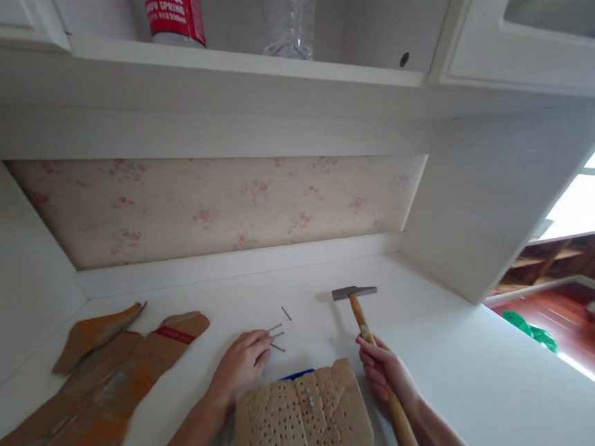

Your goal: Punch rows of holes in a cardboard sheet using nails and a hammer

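My left hand [244,359] is low over the white tabletop, its fingers bent together on several thin nails [277,334] whose ends stick out to the right of the fingertips. Whether the nails are lifted or still lie on the surface, I cannot tell. Another nail [286,313] lies just beyond them. My right hand [386,371] grips the wooden handle of a hammer [357,308], its metal head pointing away from me. Between my forearms lies a piece of cardboard [278,426] full of small holes, with a short row of nail heads [309,399] in it and blue edges showing beneath.
Torn brown cardboard pieces [118,384] with red and orange marks lie at the left. Overhead, a shelf [242,65] holds a red-labelled bottle [175,15] and a clear plastic bottle [290,15]. White side panels [502,184] bound the tabletop; a green object [530,331] is on the reddish floor.
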A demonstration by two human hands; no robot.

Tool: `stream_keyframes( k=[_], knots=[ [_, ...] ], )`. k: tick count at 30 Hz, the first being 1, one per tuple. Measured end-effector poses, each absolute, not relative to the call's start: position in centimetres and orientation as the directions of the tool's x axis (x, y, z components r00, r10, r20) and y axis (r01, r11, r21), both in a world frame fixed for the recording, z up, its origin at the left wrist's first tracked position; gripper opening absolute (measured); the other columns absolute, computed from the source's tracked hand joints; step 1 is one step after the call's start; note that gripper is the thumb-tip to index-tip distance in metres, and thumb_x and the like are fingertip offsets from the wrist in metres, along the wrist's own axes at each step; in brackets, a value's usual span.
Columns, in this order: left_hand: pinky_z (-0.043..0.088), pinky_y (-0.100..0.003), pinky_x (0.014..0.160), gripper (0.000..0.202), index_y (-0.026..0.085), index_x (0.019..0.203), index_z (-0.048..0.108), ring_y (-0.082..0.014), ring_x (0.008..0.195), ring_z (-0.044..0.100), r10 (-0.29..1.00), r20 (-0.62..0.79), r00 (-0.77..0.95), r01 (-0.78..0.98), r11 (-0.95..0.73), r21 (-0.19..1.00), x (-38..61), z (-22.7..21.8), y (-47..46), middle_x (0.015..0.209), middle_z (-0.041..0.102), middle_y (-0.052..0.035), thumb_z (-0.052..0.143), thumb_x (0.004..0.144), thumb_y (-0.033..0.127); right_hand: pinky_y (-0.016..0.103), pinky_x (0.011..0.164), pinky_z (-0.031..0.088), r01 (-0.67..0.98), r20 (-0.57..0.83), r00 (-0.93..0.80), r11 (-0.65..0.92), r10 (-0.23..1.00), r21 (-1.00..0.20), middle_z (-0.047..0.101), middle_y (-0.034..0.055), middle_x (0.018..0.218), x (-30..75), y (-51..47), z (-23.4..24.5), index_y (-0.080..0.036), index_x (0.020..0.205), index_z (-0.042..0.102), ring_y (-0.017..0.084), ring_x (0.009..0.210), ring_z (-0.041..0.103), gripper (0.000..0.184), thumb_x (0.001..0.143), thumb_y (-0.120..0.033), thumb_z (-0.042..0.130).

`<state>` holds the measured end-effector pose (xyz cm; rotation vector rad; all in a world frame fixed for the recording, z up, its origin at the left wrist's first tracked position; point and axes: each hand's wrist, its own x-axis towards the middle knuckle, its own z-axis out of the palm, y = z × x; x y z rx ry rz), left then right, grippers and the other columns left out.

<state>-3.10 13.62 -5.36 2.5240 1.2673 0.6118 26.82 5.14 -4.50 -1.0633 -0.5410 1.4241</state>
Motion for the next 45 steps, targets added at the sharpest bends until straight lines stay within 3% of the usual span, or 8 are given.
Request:
stream_keyframes(
  k=[6, 11, 14, 18, 21, 23, 29, 45],
  knots=[
    [0.046, -0.039, 0.093, 0.023, 0.03, 0.102, 0.075, -0.0247, 0.114, 0.057, 0.778, 0.255, 0.574, 0.718, -0.628, 0.3, -2.6, -6.3, 13.3, 0.127, 0.066, -0.0033, 0.054, 0.092, 0.029, 0.01, 0.019, 0.029, -0.518, -0.281, 0.138, -0.173, 0.95, -0.838, 0.046, -0.014, 0.052, 26.5, 4.9, -3.9, -0.023, 0.078, 0.048, 0.0, 0.026, 0.027, 0.03, 0.076, -0.036, 0.075],
    [0.046, -0.034, 0.085, 0.019, 0.024, 0.083, 0.072, -0.0216, 0.096, 0.062, 0.749, 0.262, 0.609, 0.69, -0.663, 0.29, -2.5, -6.0, 13.3, 0.094, 0.073, -0.0024, 0.055, 0.092, 0.024, 0.01, 0.018, 0.029, -0.526, -0.278, 0.14, -0.167, 0.95, -0.834, 0.047, -0.0139, 0.052, 26.7, 5.1, -4.3, -0.023, 0.079, 0.049, -0.001, 0.026, 0.027, 0.031, 0.074, -0.037, 0.076],
    [0.048, -0.035, 0.08, 0.022, 0.022, 0.081, 0.069, -0.0221, 0.088, 0.063, 0.761, 0.289, 0.581, 0.693, -0.649, 0.315, -2.4, -5.9, 13.4, 0.086, 0.072, -0.0039, 0.05, 0.092, 0.022, 0.011, 0.017, 0.028, -0.532, -0.298, 0.133, -0.186, 0.945, -0.826, 0.046, -0.0143, 0.05, 27.0, 5.3, -4.6, -0.023, 0.078, 0.049, 0.0, 0.026, 0.026, 0.035, 0.069, -0.038, 0.079],
    [0.05, -0.039, 0.084, 0.028, 0.02, 0.093, 0.068, -0.0235, 0.088, 0.064, 0.803, 0.365, 0.472, 0.703, -0.592, 0.393, -2.7, -4.4, 13.3, 0.09, 0.071, -0.0075, 0.04, 0.096, 0.021, 0.01, 0.017, 0.028, -0.542, -0.302, 0.132, -0.186, 0.944, -0.82, 0.046, -0.0144, 0.05, 27.0, 5.3, -4.8, -0.023, 0.078, 0.049, 0.0, 0.026, 0.026, 0.038, 0.066, -0.039, 0.081],
    [0.051, -0.035, 0.088, 0.033, 0.021, 0.116, 0.063, -0.02, 0.097, 0.064, 0.815, 0.407, 0.412, 0.671, -0.574, 0.469, -3.0, -1.6, 12.6, 0.104, 0.069, -0.0074, 0.034, 0.1, 0.021, 0.01, 0.017, 0.028, -0.548, -0.302, 0.133, -0.184, 0.944, -0.816, 0.046, -0.0143, 0.05, 27.1, 5.4, -4.8, -0.023, 0.076, 0.048, -0.001, 0.026, 0.026, 0.039, 0.065, -0.039, 0.082],
    [0.052, -0.029, 0.085, 0.035, 0.024, 0.124, 0.06, -0.016, 0.092, 0.065, 0.816, 0.406, 0.411, 0.63, -0.576, 0.521, -3.2, 0.8, 11.8, 0.103, 0.069, -0.0041, 0.033, 0.101, 0.024, 0.011, 0.017, 0.028, -0.551, -0.304, 0.131, -0.185, 0.944, -0.813, 0.046, -0.0141, 0.05, 27.1, 5.4, -4.9, -0.022, 0.076, 0.048, -0.001, 0.027, 0.026, 0.04, 0.065, -0.039, 0.082],
    [0.053, -0.027, 0.081, 0.028, 0.025, 0.114, 0.066, -0.0179, 0.1, 0.065, 0.87, 0.345, 0.352, 0.436, -0.478, 0.762, -3.1, 6.6, 8.6, 0.109, 0.07, -0.0035, 0.046, 0.098, 0.037, 0.011, 0.018, 0.027, -0.569, -0.309, 0.114, -0.192, 0.944, -0.799, 0.046, -0.0144, 0.05, 27.5, 5.6, -5.1, -0.022, 0.078, 0.049, 0.0, 0.027, 0.027, 0.039, 0.064, -0.036, 0.083],
    [0.05, -0.019, 0.072, 0.013, 0.022, 0.088, 0.068, -0.0137, 0.08, 0.07, 0.779, 0.012, 0.627, 0.404, -0.339, 0.85, 0.0, 7.5, 4.3, 0.083, 0.076, 0.0021, 0.062, 0.088, 0.034, 0.01, 0.017, 0.027, -0.564, -0.343, 0.111, -0.225, 0.933, -0.794, 0.046, -0.0142, 0.048, 27.4, 5.4, -4.6, -0.021, 0.071, 0.048, -0.001, 0.026, 0.027, 0.041, 0.062, -0.036, 0.085]
  ],
)
